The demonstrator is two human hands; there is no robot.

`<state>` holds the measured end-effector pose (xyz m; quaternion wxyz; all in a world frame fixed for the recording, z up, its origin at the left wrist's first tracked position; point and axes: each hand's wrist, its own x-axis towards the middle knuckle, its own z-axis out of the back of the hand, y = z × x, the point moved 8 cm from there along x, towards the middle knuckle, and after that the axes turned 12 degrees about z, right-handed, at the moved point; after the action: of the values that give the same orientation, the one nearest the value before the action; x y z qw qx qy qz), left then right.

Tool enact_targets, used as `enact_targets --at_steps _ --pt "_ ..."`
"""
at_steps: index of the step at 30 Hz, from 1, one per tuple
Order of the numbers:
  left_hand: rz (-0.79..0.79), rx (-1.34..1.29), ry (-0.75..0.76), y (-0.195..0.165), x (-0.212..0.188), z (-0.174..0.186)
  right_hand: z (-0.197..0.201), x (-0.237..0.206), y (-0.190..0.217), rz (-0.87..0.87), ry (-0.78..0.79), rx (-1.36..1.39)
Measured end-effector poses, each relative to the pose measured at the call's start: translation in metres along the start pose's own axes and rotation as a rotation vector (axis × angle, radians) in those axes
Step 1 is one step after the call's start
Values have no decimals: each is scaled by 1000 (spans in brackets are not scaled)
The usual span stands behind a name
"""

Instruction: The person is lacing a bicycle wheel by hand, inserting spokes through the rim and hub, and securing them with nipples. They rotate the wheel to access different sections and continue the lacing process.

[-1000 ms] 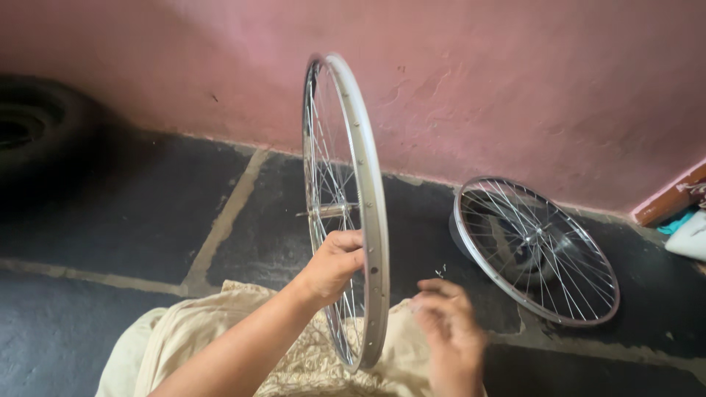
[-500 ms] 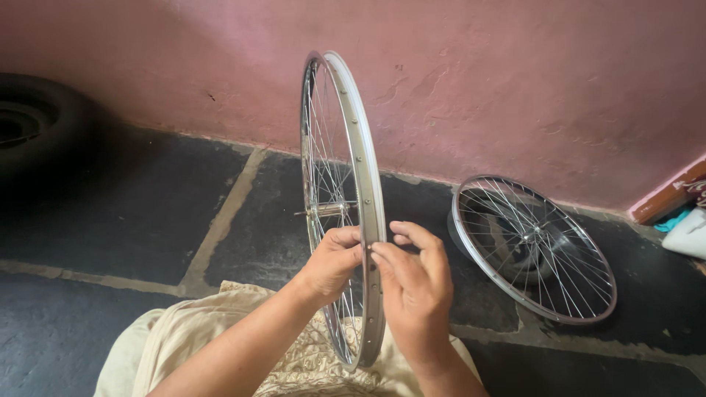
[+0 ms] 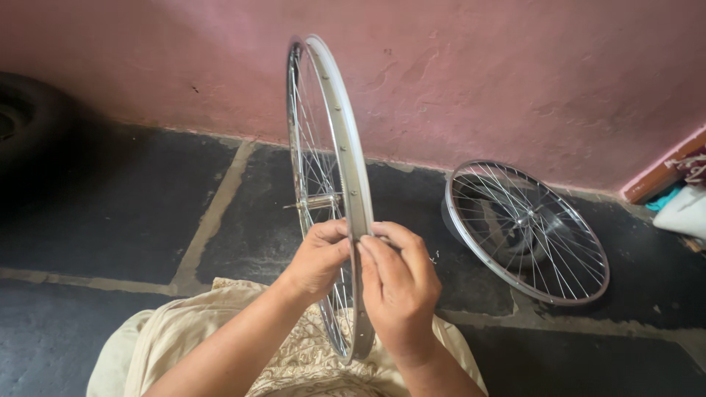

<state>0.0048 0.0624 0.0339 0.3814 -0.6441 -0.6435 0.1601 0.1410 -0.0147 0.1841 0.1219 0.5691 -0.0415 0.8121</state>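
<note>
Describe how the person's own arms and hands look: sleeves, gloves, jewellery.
Both forearms are bare with no sleeves in view. The left hand and right hand wear no gloves, rings or watch that show. Cream patterned cloth garment covers the lap below.

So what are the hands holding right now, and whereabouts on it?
Both the left hand and right hand grip the upright silver spoked bicycle wheel at its metal rim, on the near side.

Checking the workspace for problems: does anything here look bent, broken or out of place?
Nothing stands out. The upright wheel rim looks straight, pinched between the left hand and right hand. The second wheel leans by the pink wall, spokes intact.
</note>
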Motion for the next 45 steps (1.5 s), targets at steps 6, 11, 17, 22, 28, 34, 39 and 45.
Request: enact_targets --at_steps 6,11,17,22,28,34,39,45 --pt "-26 -43 -12 -5 -2 1 -3 3 11 117 24 -107" --pt "-15 -27 -34 -3 -2 0 -5 6 17 194 48 -122" --pt "-9 -53 -41 1 1 -1 -6 7 14 186 65 -163" --pt "-9 -22 -23 0 -1 -2 -7 5 16 220 97 -186" --pt "-7 -63 -31 0 -2 -1 -9 4 15 252 124 -176" --pt "4 -108 -52 4 1 -1 -10 7 17 287 150 -215" --pt "-2 -121 -45 5 1 1 -11 8 18 303 169 -216" --pt "-6 -118 -52 5 -1 4 -12 6 15 273 144 -191"
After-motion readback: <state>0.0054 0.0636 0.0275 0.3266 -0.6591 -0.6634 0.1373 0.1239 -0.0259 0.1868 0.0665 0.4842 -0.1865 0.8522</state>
